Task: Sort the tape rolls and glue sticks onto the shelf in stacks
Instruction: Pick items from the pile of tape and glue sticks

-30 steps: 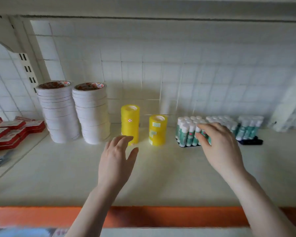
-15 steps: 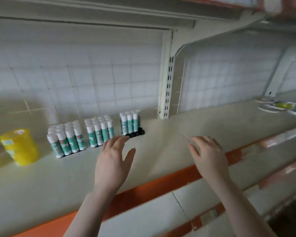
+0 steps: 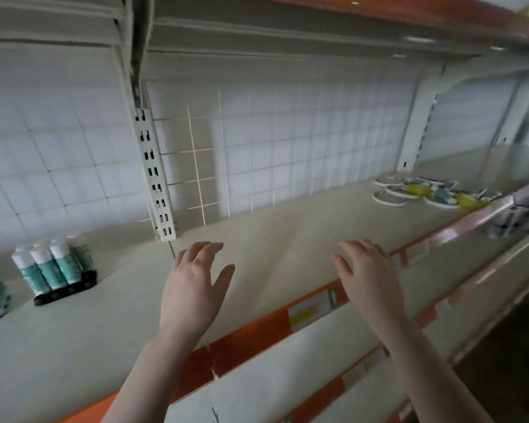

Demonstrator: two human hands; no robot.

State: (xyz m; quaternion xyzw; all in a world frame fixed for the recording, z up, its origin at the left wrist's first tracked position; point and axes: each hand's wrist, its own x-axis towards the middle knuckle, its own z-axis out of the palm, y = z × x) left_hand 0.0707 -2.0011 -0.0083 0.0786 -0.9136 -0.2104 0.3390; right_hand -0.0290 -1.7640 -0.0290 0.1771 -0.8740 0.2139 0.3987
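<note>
Glue sticks (image 3: 54, 265) with white caps and green labels stand in a black tray at the far left of the cream shelf (image 3: 275, 239); more of them show at the left edge. Several loose tape rolls (image 3: 422, 193), white, yellow and teal, lie flat at the far right of the shelf. My left hand (image 3: 196, 288) hovers over the shelf's middle, fingers spread and holding nothing. Above the shelf's front edge my right hand (image 3: 368, 276) also hovers with relaxed fingers and nothing in it. Both hands are far from the tape rolls and the glue sticks.
A slotted metal upright (image 3: 155, 178) divides the white wire-grid back wall. The shelf's orange front strip (image 3: 251, 340) carries price labels. Another shelf runs overhead and lower shelves sit below at the right.
The view has swung right: the yellow and white tape stacks have left the frame, the glue sticks slid to the left edge, and the loose rolls at the right came closer. Both hands stay empty.
</note>
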